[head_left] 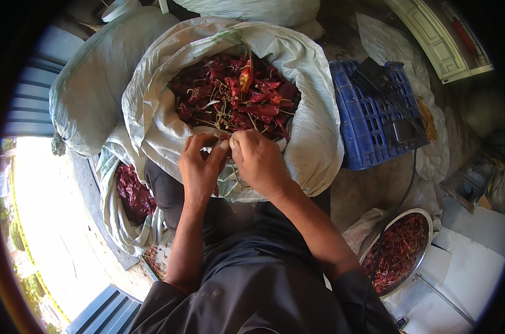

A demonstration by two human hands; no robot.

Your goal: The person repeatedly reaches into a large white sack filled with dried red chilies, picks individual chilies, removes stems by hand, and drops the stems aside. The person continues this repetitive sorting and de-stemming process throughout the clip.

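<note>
A large white woven sack (313, 125) with its rim rolled outward stands before me, filled with dried red chili peppers (236, 96) that have thin stems. Over the sack's near edge, my left hand (202, 160) and my right hand (256, 160) meet at the fingertips. Both hands pinch what looks like a dried chili, mostly hidden by the fingers. Below my right hand hangs a thin stem (236, 171). One pepper with an orange-yellow patch (246, 76) lies on top of the heap.
Left of my legs a smaller sack (110, 208) holds dark red chilies; a full, tied sack (94, 83) stands behind it. At right are a blue plastic crate (352, 137) with black devices and a cable on it, and a metal basin (428, 246) of chili pieces.
</note>
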